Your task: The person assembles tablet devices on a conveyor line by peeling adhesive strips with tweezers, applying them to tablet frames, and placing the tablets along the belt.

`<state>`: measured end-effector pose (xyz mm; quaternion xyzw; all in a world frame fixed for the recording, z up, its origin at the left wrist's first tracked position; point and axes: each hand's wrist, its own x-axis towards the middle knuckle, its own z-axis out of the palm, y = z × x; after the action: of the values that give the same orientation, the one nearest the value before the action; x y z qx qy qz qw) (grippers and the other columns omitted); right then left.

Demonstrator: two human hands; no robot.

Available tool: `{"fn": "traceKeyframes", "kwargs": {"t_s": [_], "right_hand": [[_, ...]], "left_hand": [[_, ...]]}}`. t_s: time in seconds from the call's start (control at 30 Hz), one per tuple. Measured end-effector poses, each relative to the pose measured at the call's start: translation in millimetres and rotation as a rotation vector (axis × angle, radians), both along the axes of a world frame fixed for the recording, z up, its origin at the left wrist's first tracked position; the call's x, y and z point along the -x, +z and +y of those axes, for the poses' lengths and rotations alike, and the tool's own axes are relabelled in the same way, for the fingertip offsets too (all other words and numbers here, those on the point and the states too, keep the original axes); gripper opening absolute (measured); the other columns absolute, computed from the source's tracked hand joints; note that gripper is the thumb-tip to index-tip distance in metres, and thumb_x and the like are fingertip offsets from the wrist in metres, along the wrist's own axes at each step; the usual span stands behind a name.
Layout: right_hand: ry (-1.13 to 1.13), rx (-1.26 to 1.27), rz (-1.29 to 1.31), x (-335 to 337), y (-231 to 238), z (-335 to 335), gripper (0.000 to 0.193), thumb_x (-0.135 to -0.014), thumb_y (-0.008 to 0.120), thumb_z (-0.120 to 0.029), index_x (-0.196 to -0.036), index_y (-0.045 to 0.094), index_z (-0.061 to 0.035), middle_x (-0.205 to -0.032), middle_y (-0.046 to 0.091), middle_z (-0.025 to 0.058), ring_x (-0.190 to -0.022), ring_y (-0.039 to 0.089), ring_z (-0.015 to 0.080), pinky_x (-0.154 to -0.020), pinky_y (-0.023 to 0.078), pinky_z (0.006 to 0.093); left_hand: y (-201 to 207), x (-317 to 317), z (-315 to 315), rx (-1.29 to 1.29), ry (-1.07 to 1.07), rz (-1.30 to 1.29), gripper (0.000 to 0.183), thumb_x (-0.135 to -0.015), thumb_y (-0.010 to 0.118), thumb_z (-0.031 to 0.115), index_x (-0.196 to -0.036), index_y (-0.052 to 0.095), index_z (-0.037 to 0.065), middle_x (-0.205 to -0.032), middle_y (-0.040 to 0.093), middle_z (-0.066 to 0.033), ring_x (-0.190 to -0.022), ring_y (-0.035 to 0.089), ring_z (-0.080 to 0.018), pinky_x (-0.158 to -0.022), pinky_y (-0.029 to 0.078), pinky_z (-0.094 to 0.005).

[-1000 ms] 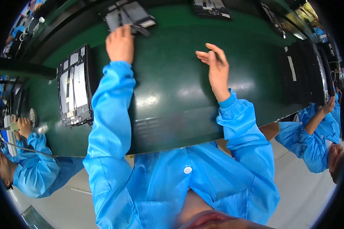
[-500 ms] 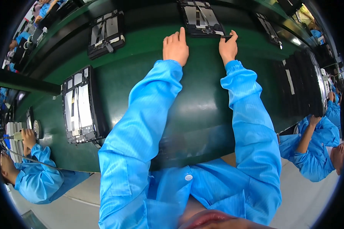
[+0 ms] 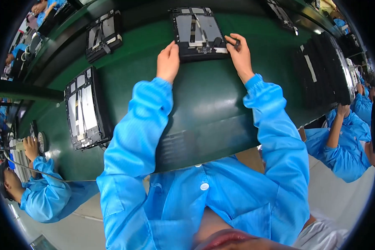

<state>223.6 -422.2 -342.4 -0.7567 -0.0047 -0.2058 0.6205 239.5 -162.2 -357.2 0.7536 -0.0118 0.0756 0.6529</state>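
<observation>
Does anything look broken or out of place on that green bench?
Nothing looks spilled or clearly broken. One oddity: a dark tab juts, perhaps loose, past the lower edge of the opened device at upper left. The central device, between the left hand and right hand, also lies open, its inner parts showing.

A glossy, dark-green bench [image 3: 208, 121] stretches across the view, with an opened black device [image 3: 185, 31] at twelve o'clock. A thick-sided opened unit [image 3: 82, 110] lies at nine, another device [image 3: 99, 35] at ten, a black stack [image 3: 329, 77] at three.
</observation>
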Motion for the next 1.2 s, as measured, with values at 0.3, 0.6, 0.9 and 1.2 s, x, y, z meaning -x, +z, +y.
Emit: {"fn": "traceKeyframes", "kwargs": {"t_s": [0.3, 0.6, 0.9, 1.2], "right_hand": [[0.438, 0.201, 0.230, 169, 40, 26, 0.072, -0.074, 0.084, -0.004, -0.136, 0.047, -0.0079, -0.139, 0.058, 0.0119, -0.097, 0.060, 0.0161, -0.084, 0.051, 0.0304], [0.432, 0.295, 0.218, 188, 49, 38, 0.058, -0.080, 0.079, -0.002, -0.130, 0.050, -0.0083, -0.140, 0.058, 0.0072, -0.103, 0.063, 0.0187, -0.086, 0.052, 0.0288], [0.518, 0.200, 0.010, 172, 80, 113, 0.032, -0.093, 0.061, 0.006, -0.123, 0.054, -0.0019, -0.120, 0.070, 0.0124, -0.104, 0.067, 0.0156, -0.085, 0.051, 0.0264], [0.606, 0.336, -0.036, 164, 65, 124, 0.035, -0.081, 0.066, 0.004, -0.114, 0.062, -0.0080, -0.090, 0.071, 0.0073, -0.085, 0.069, 0.0272, -0.080, 0.054, 0.0384]], "left_hand": [[79, 184, 84, -0.480, -0.343, -0.069, 0.073, -0.081, 0.079, 0.010, -0.145, 0.046, -0.001, -0.111, 0.056, -0.0139, -0.098, 0.061, -0.0225, -0.075, 0.056, -0.0300], [60, 220, 93, -0.730, -0.203, -0.195, 0.066, -0.076, 0.083, 0.019, -0.135, 0.058, 0.006, -0.103, 0.064, -0.0094, -0.090, 0.062, -0.0282, -0.077, 0.054, -0.0373], [70, 212, 56, -0.732, -0.366, -0.521, 0.036, -0.073, 0.080, 0.011, -0.109, 0.071, 0.011, -0.092, 0.068, -0.0062, -0.077, 0.066, -0.0234, -0.067, 0.053, -0.0356], [70, 210, 62, -0.394, -0.244, -0.228, 0.020, -0.079, 0.078, 0.004, -0.098, 0.075, 0.009, -0.089, 0.067, -0.0040, -0.064, 0.063, -0.0140, -0.056, 0.052, -0.0271]]}}
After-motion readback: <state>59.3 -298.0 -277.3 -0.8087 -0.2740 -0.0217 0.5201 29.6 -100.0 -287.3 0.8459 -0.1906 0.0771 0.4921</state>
